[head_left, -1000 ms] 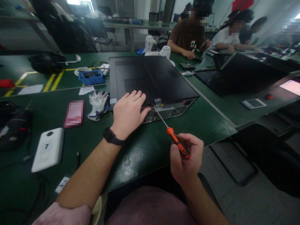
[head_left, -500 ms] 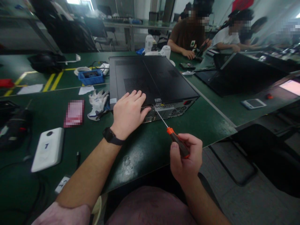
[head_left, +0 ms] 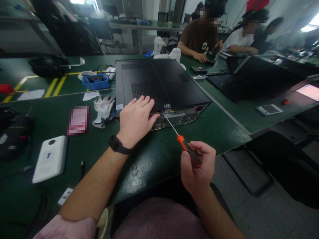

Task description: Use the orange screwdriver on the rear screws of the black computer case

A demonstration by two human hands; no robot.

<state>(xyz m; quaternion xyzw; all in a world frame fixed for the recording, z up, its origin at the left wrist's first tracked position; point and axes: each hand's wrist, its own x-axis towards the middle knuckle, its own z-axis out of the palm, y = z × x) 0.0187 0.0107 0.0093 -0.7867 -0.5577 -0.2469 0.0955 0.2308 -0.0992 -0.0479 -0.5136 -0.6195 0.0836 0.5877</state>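
A black computer case (head_left: 159, 83) lies on its side on the green table (head_left: 199, 129), its rear panel facing me. My left hand (head_left: 136, 120) rests flat on the near corner of the case, fingers stretched over the top edge, thumb at the rear panel. My right hand (head_left: 198, 166) is closed around the orange and black handle of a screwdriver (head_left: 185, 149). The thin shaft runs up and left, and its tip meets the rear panel just beside my left thumb.
White gloves (head_left: 103, 109) and a pink card (head_left: 79, 119) lie left of the case. A white device (head_left: 48, 157) sits nearer me, a blue bin (head_left: 96, 81) farther back. Two other people sit at the far right beside another open case (head_left: 256, 79). The table edge drops off at right.
The screwdriver handle has turned slightly in my right hand's fingers. My left hand and the case stay where they were.
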